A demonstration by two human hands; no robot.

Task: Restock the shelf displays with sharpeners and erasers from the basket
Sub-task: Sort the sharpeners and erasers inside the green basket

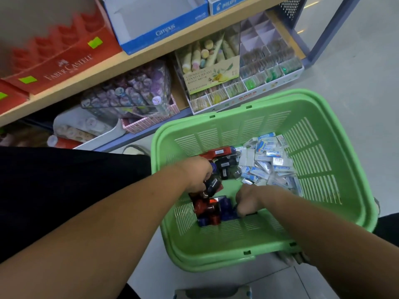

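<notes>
A green plastic basket [313, 130] stands on the floor in front of the shelf. Inside it, a heap of white and blue wrapped erasers [267, 162] fills the far right part. Red, blue and black sharpeners [210, 210] lie along the left side. My left hand [197, 175] is inside the basket, fingers closed around a dark sharpener [212, 184]. My right hand [248, 201] reaches down next to the blue sharpeners, fingers curled on one of them; the grip itself is partly hidden.
A wooden shelf board [138, 59] carries a red Faber-Castell display box [64, 59] and an empty blue Campus box [159, 22]. Below stand a case of purple-capped pens [129, 91], a hand cream box [211, 61] and a divided tray [267, 67]. My dark-clothed leg [64, 186] is at left.
</notes>
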